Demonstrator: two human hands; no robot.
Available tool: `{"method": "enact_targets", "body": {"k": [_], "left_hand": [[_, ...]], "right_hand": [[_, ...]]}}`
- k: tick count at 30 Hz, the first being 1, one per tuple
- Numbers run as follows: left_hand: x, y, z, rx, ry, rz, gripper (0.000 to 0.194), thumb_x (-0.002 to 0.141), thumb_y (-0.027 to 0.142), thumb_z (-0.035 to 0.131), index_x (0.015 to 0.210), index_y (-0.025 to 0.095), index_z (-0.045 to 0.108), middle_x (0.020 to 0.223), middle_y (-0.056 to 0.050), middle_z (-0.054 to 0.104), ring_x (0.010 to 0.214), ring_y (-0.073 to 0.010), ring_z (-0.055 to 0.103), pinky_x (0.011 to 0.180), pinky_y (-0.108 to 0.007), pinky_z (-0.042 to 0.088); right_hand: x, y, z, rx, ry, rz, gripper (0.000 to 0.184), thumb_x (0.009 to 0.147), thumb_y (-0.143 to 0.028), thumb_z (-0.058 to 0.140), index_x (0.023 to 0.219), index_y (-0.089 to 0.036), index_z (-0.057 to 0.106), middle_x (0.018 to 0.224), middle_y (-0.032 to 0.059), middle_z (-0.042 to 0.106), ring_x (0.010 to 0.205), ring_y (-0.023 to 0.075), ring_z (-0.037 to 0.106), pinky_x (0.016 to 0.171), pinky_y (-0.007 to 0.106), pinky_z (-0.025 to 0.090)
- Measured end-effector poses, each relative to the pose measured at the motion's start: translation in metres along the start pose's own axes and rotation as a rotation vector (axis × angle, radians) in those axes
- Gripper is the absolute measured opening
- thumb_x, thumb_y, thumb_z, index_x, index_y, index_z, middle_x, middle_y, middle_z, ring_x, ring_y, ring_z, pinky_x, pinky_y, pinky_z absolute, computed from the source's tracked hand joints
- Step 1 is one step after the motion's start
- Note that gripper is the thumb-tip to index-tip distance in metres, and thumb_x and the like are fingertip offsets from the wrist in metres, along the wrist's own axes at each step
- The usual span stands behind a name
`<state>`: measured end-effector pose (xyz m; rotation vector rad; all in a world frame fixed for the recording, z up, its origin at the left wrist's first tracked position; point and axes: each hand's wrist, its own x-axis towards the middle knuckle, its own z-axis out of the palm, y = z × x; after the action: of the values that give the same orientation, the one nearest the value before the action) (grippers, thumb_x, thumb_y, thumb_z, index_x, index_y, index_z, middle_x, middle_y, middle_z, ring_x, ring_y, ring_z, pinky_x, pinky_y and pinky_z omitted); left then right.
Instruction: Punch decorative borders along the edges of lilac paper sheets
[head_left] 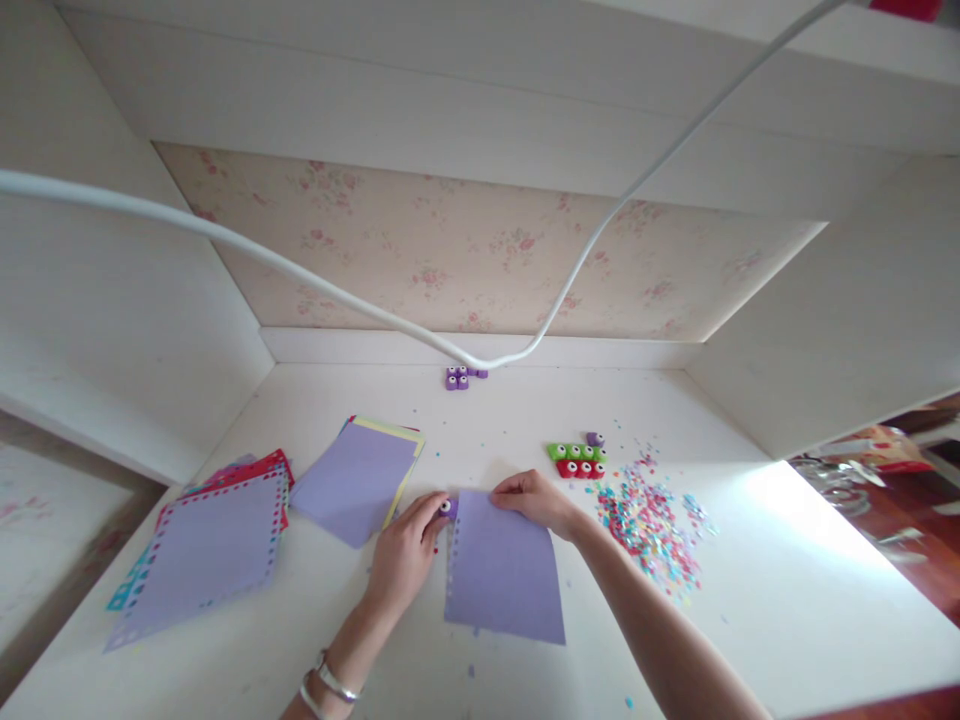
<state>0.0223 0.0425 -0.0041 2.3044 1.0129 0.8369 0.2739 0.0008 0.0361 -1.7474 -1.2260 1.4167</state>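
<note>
A sheet of purple paper lies on the white table before me, with a row of small punched holes down its left edge. My left hand, with bangles at the wrist, is closed on a small purple craft punch that has an eye on top. The punch sits at the sheet's upper left corner; whether the paper is inside its slot I cannot tell. At the sheet's top edge, my right hand pinches the paper between thumb and fingers.
Left lie a stack of plain coloured sheets and a pile of punched sheets. Green punches, red punches and confetti are on the right. More purple punches stand at the back, below a hanging white cable.
</note>
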Motion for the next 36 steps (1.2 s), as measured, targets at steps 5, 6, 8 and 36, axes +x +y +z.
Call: {"method": "enact_targets", "body": {"k": [5, 6, 8, 36], "left_hand": [[-0.0002, -0.0003, -0.0001, -0.006, -0.006, 0.019, 0.027, 0.096, 0.020, 0.052, 0.122, 0.026, 0.058, 0.119, -0.004, 0.069, 0.107, -0.0205, 0.067, 0.091, -0.035, 0.057], [-0.0004, -0.0004, -0.0001, -0.006, -0.005, 0.019, 0.027, 0.096, 0.020, 0.052, 0.122, 0.025, 0.058, 0.119, -0.005, 0.069, 0.107, -0.0207, 0.067, 0.091, -0.036, 0.057], [-0.0008, -0.0006, 0.0002, -0.005, -0.002, 0.018, 0.027, 0.096, 0.020, 0.052, 0.122, 0.025, 0.058, 0.119, -0.005, 0.069, 0.107, -0.0209, 0.067, 0.091, -0.036, 0.057], [0.0002, -0.0015, -0.0012, -0.029, -0.043, 0.035, 0.031, 0.097, 0.020, 0.050, 0.125, 0.027, 0.059, 0.121, -0.005, 0.069, 0.110, -0.0214, 0.066, 0.093, -0.037, 0.056]], "right_hand": [[0.0006, -0.0031, -0.0009, 0.030, -0.006, 0.036, 0.025, 0.072, -0.037, 0.070, 0.080, -0.014, 0.077, 0.068, 0.0037, 0.069, 0.052, 0.0113, 0.051, 0.050, 0.023, 0.037], [0.0006, -0.0035, -0.0010, 0.039, -0.011, 0.047, 0.025, 0.071, -0.036, 0.070, 0.079, -0.014, 0.077, 0.067, 0.0039, 0.069, 0.051, 0.0113, 0.051, 0.050, 0.023, 0.037], [0.0007, -0.0038, -0.0009, 0.059, -0.020, 0.068, 0.025, 0.071, -0.036, 0.070, 0.079, -0.014, 0.077, 0.066, 0.0042, 0.069, 0.050, 0.0114, 0.051, 0.048, 0.023, 0.037], [0.0000, -0.0052, -0.0049, 0.115, -0.022, 0.103, 0.022, 0.070, -0.034, 0.072, 0.080, -0.015, 0.076, 0.069, 0.0043, 0.070, 0.052, 0.0113, 0.054, 0.048, 0.021, 0.039]]}}
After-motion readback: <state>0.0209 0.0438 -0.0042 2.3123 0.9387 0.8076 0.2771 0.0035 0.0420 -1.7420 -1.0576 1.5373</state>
